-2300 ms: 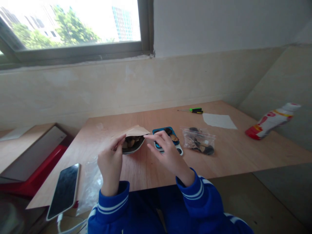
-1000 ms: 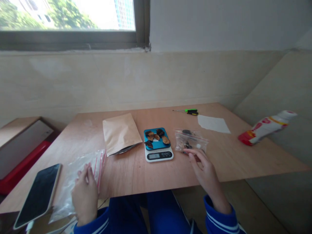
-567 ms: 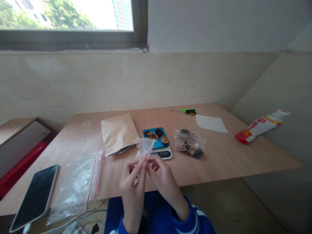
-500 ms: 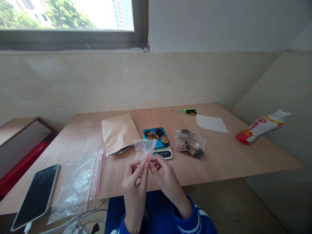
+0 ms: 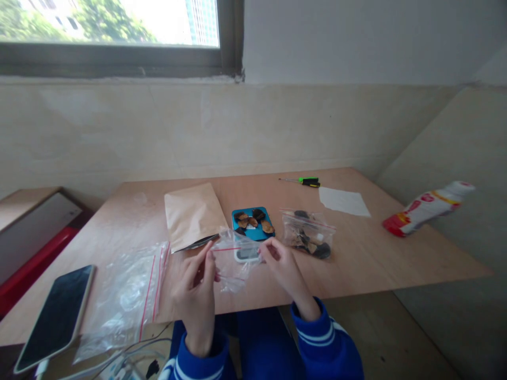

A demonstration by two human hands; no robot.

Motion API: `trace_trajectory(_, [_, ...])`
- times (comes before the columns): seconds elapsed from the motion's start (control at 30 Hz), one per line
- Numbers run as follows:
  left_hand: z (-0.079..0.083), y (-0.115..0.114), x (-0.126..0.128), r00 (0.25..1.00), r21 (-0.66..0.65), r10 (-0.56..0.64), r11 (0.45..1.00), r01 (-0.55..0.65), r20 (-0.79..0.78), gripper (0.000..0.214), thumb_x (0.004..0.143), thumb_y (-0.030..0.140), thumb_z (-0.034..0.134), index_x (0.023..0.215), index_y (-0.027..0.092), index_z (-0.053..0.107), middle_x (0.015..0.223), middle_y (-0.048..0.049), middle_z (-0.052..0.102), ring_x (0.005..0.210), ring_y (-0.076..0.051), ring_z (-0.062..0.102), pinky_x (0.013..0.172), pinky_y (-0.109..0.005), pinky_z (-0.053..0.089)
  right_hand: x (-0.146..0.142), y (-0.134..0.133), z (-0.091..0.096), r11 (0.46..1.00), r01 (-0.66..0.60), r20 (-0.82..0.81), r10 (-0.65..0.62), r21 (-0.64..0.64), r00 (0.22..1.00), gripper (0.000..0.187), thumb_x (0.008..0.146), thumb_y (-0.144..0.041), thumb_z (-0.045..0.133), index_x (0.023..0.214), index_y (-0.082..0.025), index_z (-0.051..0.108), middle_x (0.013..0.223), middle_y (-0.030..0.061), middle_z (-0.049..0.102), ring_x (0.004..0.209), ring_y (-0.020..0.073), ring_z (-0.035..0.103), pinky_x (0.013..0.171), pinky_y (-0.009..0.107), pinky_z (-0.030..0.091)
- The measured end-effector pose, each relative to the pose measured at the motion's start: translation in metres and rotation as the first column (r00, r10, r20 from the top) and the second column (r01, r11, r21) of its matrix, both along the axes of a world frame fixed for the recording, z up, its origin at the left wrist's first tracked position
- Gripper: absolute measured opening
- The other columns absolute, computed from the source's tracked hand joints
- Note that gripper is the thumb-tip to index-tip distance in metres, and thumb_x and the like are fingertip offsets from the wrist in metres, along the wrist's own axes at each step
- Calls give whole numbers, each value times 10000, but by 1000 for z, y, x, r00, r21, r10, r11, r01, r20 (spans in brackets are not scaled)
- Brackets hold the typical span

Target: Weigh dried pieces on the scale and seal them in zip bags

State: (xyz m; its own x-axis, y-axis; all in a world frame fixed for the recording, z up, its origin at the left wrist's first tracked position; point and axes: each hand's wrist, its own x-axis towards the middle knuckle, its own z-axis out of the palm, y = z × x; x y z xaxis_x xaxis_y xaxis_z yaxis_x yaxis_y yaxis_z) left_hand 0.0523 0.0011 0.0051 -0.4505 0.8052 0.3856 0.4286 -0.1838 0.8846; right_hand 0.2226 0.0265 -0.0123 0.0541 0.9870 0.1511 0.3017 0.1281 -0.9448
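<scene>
A clear zip bag (image 5: 233,264) with a red line along its seal is stretched between my two hands, above the table's front edge. My left hand (image 5: 196,290) pinches its left side, and my right hand (image 5: 283,266) pinches its right side. Behind the bag is a small digital scale (image 5: 247,254), its display partly covered by the plastic. Several brown, dark-edged dried pieces (image 5: 252,221) lie on the scale's blue tray (image 5: 255,233). To the right of the scale, a filled zip bag (image 5: 308,235) holds similar pieces.
A brown paper pouch (image 5: 194,216) lies left of the scale. Flat clear bags (image 5: 122,298) and a phone (image 5: 55,316) with a cable are at the left. Screwdrivers (image 5: 309,182), a white paper (image 5: 344,201) and a tilted bottle (image 5: 428,208) are toward the right.
My hands have moved apart, left hand leftward and right hand rightward. The bag, bunched between my fingertips before, is now spread out between them.
</scene>
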Motion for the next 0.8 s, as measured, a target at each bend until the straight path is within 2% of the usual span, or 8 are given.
trace_trajectory(0.1, [11, 20, -6, 997, 18, 78, 997, -78, -8, 325, 852, 380, 589, 1075, 181, 718, 701, 1, 639, 547, -97, 515, 538, -249, 418, 17, 19, 5, 989, -140, 139, 133, 39, 981, 268, 942, -422, 449, 927, -198, 596, 906, 33, 654, 816, 163, 618, 730, 284, 493])
trace_trajectory(0.2, [20, 37, -6, 991, 61, 130, 990, -128, -34, 334, 841, 385, 590, 1055, 168, 728, 740, -12, 650, 596, -109, 538, 577, -256, 438, 28, 39, 0, 985, -18, 374, -48, 170, 926, 252, 937, -382, 470, 1066, -201, 588, 1056, 91, 628, 979, 225, 589, 866, 384, 473])
trace_trajectory(0.27, [21, 44, -4, 987, 61, 147, 988, -143, -65, 334, 837, 377, 584, 1049, 165, 731, 756, -19, 652, 622, -118, 550, 602, -261, 447, 33, 50, -10, 975, 33, 543, -151, 220, 826, 214, 906, -303, 517, 1070, -192, 598, 1051, 118, 622, 1011, 273, 566, 899, 451, 451])
trace_trajectory(0.4, [15, 50, -1, 986, 23, 139, 990, -137, -93, 328, 833, 370, 573, 1001, 144, 739, 756, -32, 651, 626, -126, 557, 600, -266, 425, 37, 60, -31, 979, 12, 715, -157, 203, 681, 179, 857, -165, 539, 1010, -181, 630, 1011, 131, 637, 982, 304, 566, 866, 477, 459])
trace_trajectory(0.53, [8, 52, -3, 988, -107, 119, 986, -129, -98, 269, 814, 411, 577, 780, 170, 690, 668, 6, 598, 565, -123, 537, 560, -265, 386, 39, 61, -32, 979, -2, 634, -130, 203, 762, 192, 870, -129, 481, 955, -179, 647, 969, 117, 657, 949, 268, 611, 835, 429, 487])
trace_trajectory(0.67, [6, 54, -3, 989, -257, 73, 961, -105, -131, 241, 818, 382, 548, 659, 201, 548, 596, 33, 542, 554, -134, 531, 574, -274, 383, 31, 56, -3, 975, 87, 374, -161, 206, 913, 174, 881, -259, 531, 948, -188, 675, 906, 76, 697, 782, 210, 647, 740, 355, 515])
trace_trajectory(0.73, [4, 56, -1, 987, -236, 68, 966, -102, -145, 213, 820, 364, 522, 683, 202, 548, 724, -6, 603, 653, -158, 579, 632, -294, 428, 19, 50, 17, 974, 121, 197, -158, 190, 967, 199, 868, -327, 572, 972, -198, 683, 895, 56, 707, 724, 180, 639, 696, 316, 518])
trace_trajectory(0.8, [1, 58, 1, 989, -172, 71, 981, -93, -132, 187, 825, 348, 491, 755, 196, 572, 934, -69, 645, 836, -201, 617, 721, -324, 466, 3, 45, 34, 984, 63, 65, -75, 166, 995, 228, 857, -345, 599, 1021, -206, 672, 927, 47, 712, 751, 167, 643, 704, 293, 517])
